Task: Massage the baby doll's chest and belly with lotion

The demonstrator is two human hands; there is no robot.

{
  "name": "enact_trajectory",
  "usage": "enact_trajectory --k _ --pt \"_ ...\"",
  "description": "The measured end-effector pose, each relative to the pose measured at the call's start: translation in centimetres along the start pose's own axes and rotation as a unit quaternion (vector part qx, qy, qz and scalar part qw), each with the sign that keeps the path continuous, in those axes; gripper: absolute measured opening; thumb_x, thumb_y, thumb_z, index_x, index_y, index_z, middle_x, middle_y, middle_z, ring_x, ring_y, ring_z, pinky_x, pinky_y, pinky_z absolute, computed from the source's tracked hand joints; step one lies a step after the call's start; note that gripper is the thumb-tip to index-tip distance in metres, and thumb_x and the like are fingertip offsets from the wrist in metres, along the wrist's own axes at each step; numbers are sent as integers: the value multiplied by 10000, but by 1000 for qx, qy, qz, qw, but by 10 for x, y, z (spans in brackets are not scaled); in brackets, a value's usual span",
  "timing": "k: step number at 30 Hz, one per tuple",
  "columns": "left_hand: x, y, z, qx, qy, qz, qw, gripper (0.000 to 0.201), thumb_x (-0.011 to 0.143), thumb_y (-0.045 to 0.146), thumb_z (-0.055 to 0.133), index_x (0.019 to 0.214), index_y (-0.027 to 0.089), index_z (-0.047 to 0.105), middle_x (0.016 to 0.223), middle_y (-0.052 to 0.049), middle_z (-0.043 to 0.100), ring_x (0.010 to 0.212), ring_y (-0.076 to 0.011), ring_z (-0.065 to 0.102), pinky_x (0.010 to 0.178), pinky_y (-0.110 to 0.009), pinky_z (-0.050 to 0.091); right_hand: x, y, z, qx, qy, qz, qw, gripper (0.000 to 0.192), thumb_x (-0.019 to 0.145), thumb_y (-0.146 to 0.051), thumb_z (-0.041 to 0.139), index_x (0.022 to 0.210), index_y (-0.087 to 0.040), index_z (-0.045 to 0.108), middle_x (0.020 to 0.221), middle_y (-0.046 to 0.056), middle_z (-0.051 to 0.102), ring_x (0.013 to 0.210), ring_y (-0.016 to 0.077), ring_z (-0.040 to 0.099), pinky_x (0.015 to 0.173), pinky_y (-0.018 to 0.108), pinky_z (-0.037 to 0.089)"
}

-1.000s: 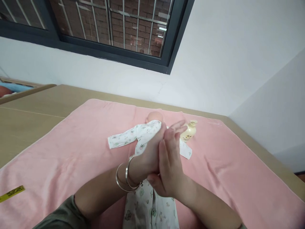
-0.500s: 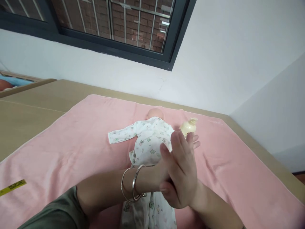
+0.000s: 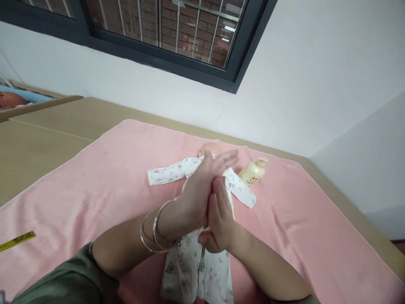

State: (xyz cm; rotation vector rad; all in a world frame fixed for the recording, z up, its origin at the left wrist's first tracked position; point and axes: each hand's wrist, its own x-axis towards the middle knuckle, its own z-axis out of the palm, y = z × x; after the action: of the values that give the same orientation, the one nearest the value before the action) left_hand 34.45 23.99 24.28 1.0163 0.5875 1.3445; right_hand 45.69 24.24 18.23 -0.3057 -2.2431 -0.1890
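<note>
Hand position: the left hand (image 3: pixel 196 198) and the right hand (image 3: pixel 220 215) are pressed flat against each other, palm to palm, raised above the doll (image 3: pixel 202 219). The left hand's fingertips reach farther forward than the right's. Both hands are flat and spread, fingers extended; neither hand grips or holds any object. Two silver bangles (image 3: pixel 153 230) sit on the left wrist.

Doll: it lies on its back along the middle of the pink towel (image 3: pixel 95 181), head (image 3: pixel 211 148) toward the wall, legs toward the person. It wears a white printed suit. One sleeve (image 3: pixel 166 172) lies spread flat to the left; the other sleeve (image 3: pixel 242 191) runs out to the right. The raised hands hide the torso.

Bottle: a cream pump bottle (image 3: pixel 253 172) lies tilted on the towel, just beside the right sleeve and near the doll's head, apart from both hands.

Edges and free room:
- The towel covers most of the tan table (image 3: pixel 41 143). Its far edge runs close to the table's far edge, along the white wall (image 3: pixel 300 84).
- The towel's right edge lies near the table's right edge, leaving a narrow tan strip.
- To the left of the doll, a wide stretch of towel is bare, apart from a yellow measuring tape (image 3: pixel 17 240) at the left margin.
- To the right of the doll, past the bottle, the towel is bare up to its edge.
- A dark-framed window (image 3: pixel 177 33) sits above the wall
</note>
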Motion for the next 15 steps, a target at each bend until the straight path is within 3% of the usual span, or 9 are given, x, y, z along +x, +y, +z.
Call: enact_trajectory --k 3,6,10,13,15 --pt "27 12 -19 38 103 84 990 687 996 685 148 1318 280 600 1458 -56 591 1502 -280 369 1256 -486 260 -1 20 13 16 -49 63 997 682 1073 -457 200 1640 -175 -53 1691 83 42 1553 284 52 1258 590 120" --pt "54 -4 -41 155 148 213 953 536 1021 607 294 1314 260 579 1445 -72 597 1449 -257 447 1233 -442 302 -6 47 27 25 -104 184 977 646 1039 -334 368 1631 -176 164 1652 131 236 1540 281 178 1248 594 164" --pt "80 -45 -64 300 138 195 923 409 1030 473 366 1169 191 627 1234 -114 704 1221 -251 629 1090 -398 461 -13 79 39 42 -142 277 950 558 974 -220 425 1529 -159 435 1594 127 371 1507 265 285 1242 543 240" --pt "88 -72 -73 363 145 162 906 359 1029 378 342 1058 177 639 1080 -116 723 1061 -242 672 990 -388 515 -22 103 39 42 -157 294 942 507 983 -215 422 1478 -194 525 1574 93 412 1499 250 307 1245 518 249" --pt "89 -86 -77 403 154 157 888 347 1023 342 335 1040 170 636 1074 -130 715 1055 -250 663 998 -407 507 -29 119 36 41 -164 317 933 478 1015 -271 408 1466 -192 546 1578 92 404 1502 242 303 1252 495 239"
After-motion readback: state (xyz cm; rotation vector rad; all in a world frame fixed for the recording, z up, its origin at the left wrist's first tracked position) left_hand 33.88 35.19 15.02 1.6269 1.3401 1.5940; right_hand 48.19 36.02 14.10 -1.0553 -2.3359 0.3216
